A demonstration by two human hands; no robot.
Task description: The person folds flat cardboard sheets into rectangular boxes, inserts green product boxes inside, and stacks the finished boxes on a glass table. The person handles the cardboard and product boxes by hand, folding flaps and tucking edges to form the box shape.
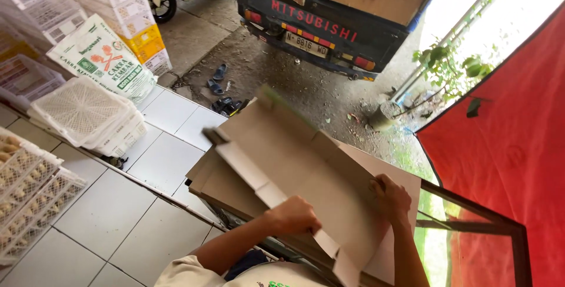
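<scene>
Head view — both hands on a flat carton blank (294,157).
Left hand (292,215) pinches the near edge at 6 o'clock; right hand (391,199) grips the edge at 3 o'clock, above a stack of blanks (400,175). Step looks like folding — next likely needs creasing a flap (250,172) along its score.

white-green printed sack (103,57) upper left | stacked white-yellow cartons (126,4) behind it

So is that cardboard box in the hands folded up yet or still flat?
Still flat. The cardboard box lies spread as one sheet over a stack of cardboard, flaps unfolded, with the left hand and right hand gripping its near end.
</scene>
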